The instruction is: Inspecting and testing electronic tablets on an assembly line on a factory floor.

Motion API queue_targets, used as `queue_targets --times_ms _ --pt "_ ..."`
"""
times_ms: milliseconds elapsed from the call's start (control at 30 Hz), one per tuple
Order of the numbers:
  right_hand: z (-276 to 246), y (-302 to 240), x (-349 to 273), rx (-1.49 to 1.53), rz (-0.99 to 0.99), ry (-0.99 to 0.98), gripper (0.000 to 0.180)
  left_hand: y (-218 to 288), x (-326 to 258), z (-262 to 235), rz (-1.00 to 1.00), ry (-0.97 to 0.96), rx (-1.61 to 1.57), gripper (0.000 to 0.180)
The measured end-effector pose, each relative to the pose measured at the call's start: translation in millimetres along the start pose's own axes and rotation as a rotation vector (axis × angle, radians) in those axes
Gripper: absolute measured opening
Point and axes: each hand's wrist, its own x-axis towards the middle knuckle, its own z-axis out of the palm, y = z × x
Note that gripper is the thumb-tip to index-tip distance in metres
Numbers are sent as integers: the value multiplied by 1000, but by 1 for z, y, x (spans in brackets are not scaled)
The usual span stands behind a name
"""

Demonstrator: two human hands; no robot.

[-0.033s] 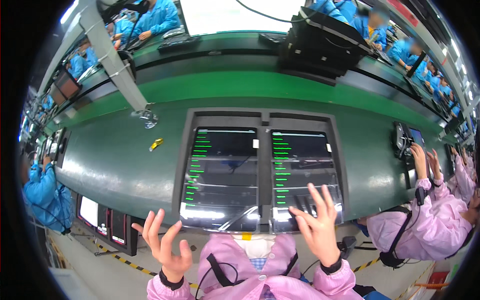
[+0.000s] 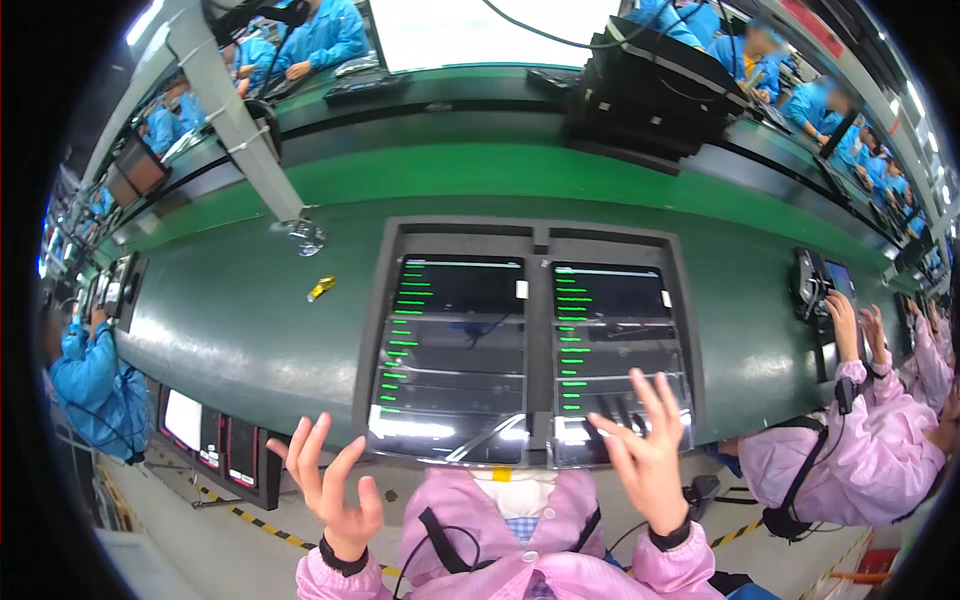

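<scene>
Two tablets lie side by side in a dark grey foam tray (image 2: 470, 226) on the green bench. Both the left tablet (image 2: 455, 345) and the right tablet (image 2: 618, 345) show lines of green text on black, under clear film with a small white tab. My right hand (image 2: 650, 462) is over the lower right part of the right tablet, fingers spread and holding nothing; whether a fingertip touches the screen I cannot tell. Off the bench's front edge, just left of the left tablet's lower corner, my left hand (image 2: 338, 495) is raised, empty, with its fingers apart.
On the bench (image 2: 240, 310) lie a small yellow piece (image 2: 321, 289) and clear crumpled plastic (image 2: 305, 237) by a grey post (image 2: 240, 140). Black trays (image 2: 650, 95) are stacked beyond. A co-worker in pink (image 2: 820, 460) works at right. A dark case with panels (image 2: 255, 450) is at lower left.
The whole view has shifted slightly, so the scene sits a little further right in the picture. Both hands keep nearly the same pose.
</scene>
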Motion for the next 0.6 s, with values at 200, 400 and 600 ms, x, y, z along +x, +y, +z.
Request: queue_targets --times_ms 200,400,600 --pt "-32 20 9 -48 99 248 25 -59 25 7 96 -138 -141 31" --pt "-42 100 67 -74 28 393 17 -90 100 52 119 -36 -277 29" --pt "4 155 136 88 -142 422 16 -115 141 111 20 -35 -501 26"
